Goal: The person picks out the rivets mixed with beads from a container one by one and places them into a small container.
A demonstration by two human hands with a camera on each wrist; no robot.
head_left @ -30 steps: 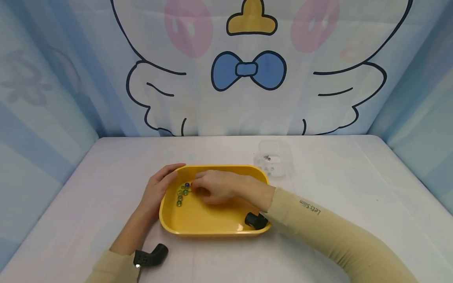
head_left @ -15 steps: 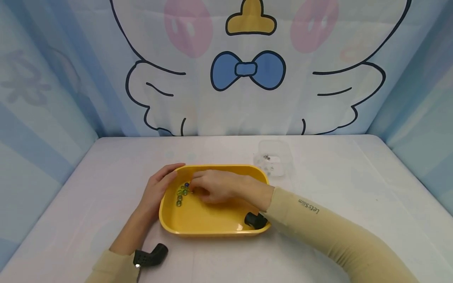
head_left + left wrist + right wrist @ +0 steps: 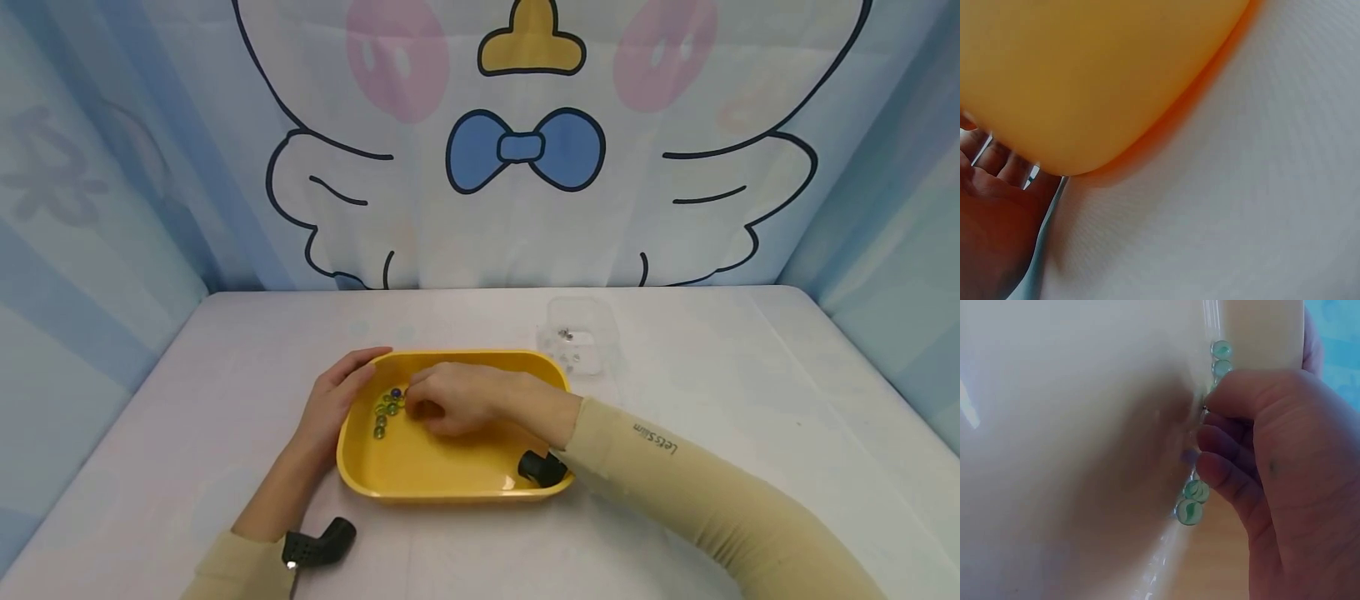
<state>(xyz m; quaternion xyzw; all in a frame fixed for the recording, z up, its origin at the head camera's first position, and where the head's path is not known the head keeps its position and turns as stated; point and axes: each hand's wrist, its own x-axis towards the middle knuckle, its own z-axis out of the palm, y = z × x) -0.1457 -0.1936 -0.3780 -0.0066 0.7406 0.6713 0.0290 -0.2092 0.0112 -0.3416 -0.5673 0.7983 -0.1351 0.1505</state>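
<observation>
A yellow plastic tray (image 3: pixel 450 467) sits on the table. My left hand (image 3: pixel 333 404) holds its far left corner, thumb on the rim and fingers along the outside; the palm (image 3: pixel 997 219) shows beside the tray in the left wrist view. Several glass marbles (image 3: pixel 392 408), mostly green with one blue, lie at the tray's left end. My right hand (image 3: pixel 461 396) reaches in with curled fingers against them. In the right wrist view, green-swirled marbles (image 3: pixel 1190 511) show on both sides of its fingertips. A tiny dark speck lies at the thumb tip (image 3: pixel 1216 400); whether anything is pinched is unclear.
Behind the tray, to the right, stands a clear plastic box (image 3: pixel 600 321) with several small silvery and clear pieces. Black wrist cameras sit on both forearms; the right one (image 3: pixel 542 468) hangs over the tray. A patterned cloth (image 3: pixel 525 233) closes off the back.
The right hand's fingertips shift slightly among the marbles, and the marbles beside them shift a little. The left hand and the tray stay where they were.
</observation>
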